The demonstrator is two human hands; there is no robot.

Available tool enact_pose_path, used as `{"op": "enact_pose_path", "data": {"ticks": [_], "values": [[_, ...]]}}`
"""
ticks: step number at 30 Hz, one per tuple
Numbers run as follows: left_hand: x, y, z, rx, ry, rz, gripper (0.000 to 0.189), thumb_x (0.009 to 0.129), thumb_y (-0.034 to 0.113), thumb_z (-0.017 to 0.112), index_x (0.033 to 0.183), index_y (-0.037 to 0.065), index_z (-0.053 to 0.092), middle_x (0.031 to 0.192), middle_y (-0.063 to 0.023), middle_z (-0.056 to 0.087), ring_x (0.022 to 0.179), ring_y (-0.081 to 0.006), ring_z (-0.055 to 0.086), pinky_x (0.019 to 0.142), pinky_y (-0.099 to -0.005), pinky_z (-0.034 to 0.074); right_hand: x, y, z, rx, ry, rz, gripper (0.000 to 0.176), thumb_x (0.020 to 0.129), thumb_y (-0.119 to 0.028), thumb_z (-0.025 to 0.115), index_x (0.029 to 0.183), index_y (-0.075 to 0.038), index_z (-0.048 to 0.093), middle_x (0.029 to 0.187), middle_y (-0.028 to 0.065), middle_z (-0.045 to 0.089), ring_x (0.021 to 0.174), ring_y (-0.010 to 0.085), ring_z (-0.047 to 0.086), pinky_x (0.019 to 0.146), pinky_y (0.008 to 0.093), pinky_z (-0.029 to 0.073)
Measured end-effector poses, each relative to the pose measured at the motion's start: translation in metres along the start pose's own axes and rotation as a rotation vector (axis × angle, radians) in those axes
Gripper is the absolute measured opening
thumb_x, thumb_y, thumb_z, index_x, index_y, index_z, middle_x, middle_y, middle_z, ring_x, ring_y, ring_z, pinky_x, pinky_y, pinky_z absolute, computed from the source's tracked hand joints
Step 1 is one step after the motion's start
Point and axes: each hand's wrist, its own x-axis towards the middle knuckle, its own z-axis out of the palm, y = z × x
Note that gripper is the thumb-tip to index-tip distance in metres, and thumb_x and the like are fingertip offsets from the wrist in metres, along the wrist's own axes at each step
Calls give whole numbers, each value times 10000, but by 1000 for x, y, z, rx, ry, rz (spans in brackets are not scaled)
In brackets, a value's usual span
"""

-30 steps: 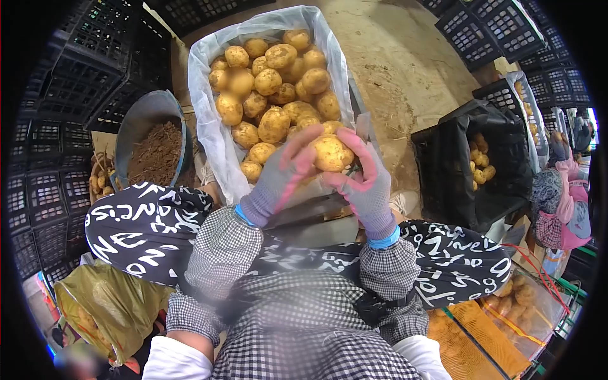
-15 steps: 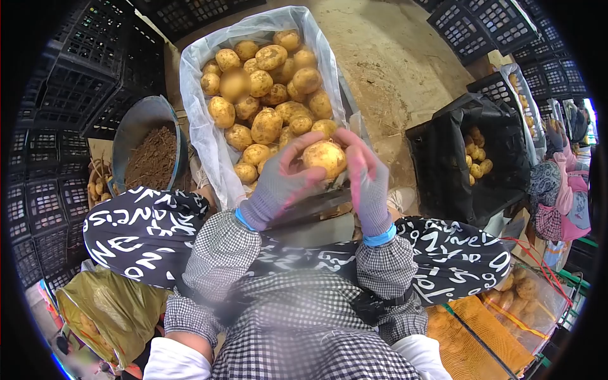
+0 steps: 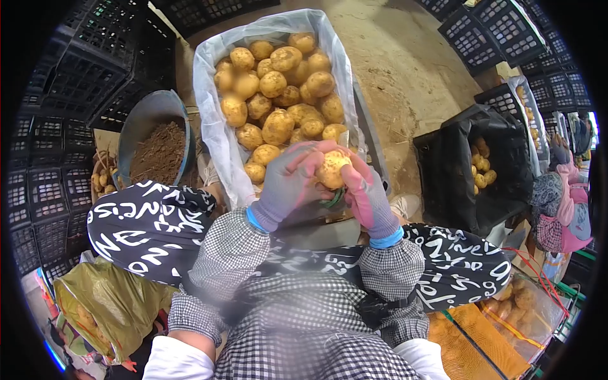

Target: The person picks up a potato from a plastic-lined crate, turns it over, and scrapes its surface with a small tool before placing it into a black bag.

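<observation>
A yellow potato with some dirt on its skin is held between my two gloved hands, just above the near end of a lined crate. My left hand curls its fingers around the potato's left side and top. On the right side, my right hand grips it with bent fingers. Below the potato shows a dark green strip, whose kind I cannot make out. The crate's whitish plastic liner surrounds many potatoes, and my hands hide the crate's near end.
A tub of brown soil stands at the left. To the right sits a crate lined with black plastic, with potatoes inside. Stacked black crates rise at the left, and another person is at the far right.
The potato has been turned in my hands, and my fingers have closed further around it. The green strip now shows beneath it. The whole view has shifted slightly to the right.
</observation>
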Motion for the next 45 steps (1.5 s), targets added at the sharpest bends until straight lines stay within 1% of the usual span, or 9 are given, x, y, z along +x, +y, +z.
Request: {"op": "enact_pose_path", "data": {"ticks": [4, 11, 14, 19, 22, 29, 33, 37, 45], "values": [[6, -15, -7, 613, 8, 155, 363, 908, 143, 651, 1226, -27, 610, 1303, -169, 532, 1098, -265, 606, 922, -332, 508, -2, 16, -13, -106, 303, 115, 600, 951, -459, 583, 1360, -36, 464, 1149, 40, 597, 909, 74, 619, 594, 189, 483], [65, -50, -65, 1172, 396, -82, 622, 854, 276, 664, 1381, 21, 453, 1313, -212, 499, 1205, -356, 515, 976, -447, 457, -22, -32, -160, 527, 656, -540, 325, 959, -283, 614, 1164, -32, 586, 1042, 117, 649, 771, 163, 615, 663, 243, 528], [118, -44, -87, 1291, 410, -156, 615, 854, 248, 654, 1383, 31, 429, 1322, -204, 486, 1138, -370, 567, 944, -454, 483, -48, -31, -206, -1055, 1269, -638, 252, 922, -61, 620, 1156, 27, 591, 1142, 137, 657, 1019, 217, 640, 923, 283, 511], [169, -82, -115, 1471, 248, -354, 684, 821, 175, 692, 1417, 56, 377, 1330, -193, 496, 1107, -361, 602, 912, -442, 502, -50, -36, -184, 353, 934, -759, 303, 977, -145, 554, 1226, 25, 569, 1248, 186, 588, 1045, 255, 619, 906, 371, 539], [173, -71, -112, 1309, 62, -428, 777, 787, 197, 751, 1442, 60, 356, 1262, -198, 569, 1068, -346, 630, 891, -444, 513, -24, -45, -103, 354, 943, -610, 370, 1002, -191, 531, 1293, 37, 510, 1154, 125, 619, 826, 174, 596, 803, 297, 520], [90, 9, -21, -16, -270, -427, 775, 751, 189, 855, 1348, 10, 394, 1094, -129, 611, 1019, -148, 609, 776, -299, 556, 4, -10, -27, -483, 470, -236, 594, 834, -56, 681, 1382, 21, 464, 1250, 142, 594, 1083, 172, 590, 888, 310, 501], [52, 31, 7, -15, -257, -440, 790, 735, 229, 866, 1343, 26, 404, 1243, -116, 549, 1070, -149, 595, 876, -307, 536, 7, -5, -11, -866, 410, -507, 595, 788, -76, 724, 1341, -6, 517, 1227, 169, 593, 1100, 258, 602, 909, 342, 501], [27, 13, 16, 665, -77, 73, 846, 764, 243, 836, 1429, 22, 362, 1313, -109, 521, 1176, -174, 554, 977, -308, 485, 1, 6, -11, -1089, 352, -523, 610, 748, -94, 754, 1319, -43, 548, 1247, 165, 588, 1136, 309, 587, 943, 369, 484], [19, 33, 12, -579, -80, -430, 847, 830, 207, 790, 1492, 33, 291, 1386, -70, 450, 1058, -115, 575, 846, -244, 518, -4, 10, -11, -995, 422, -432, 712, 686, -64, 760, 1360, -81, 530, 1234, 170, 589, 1116, 349, 585, 945, 383, 480]]}}
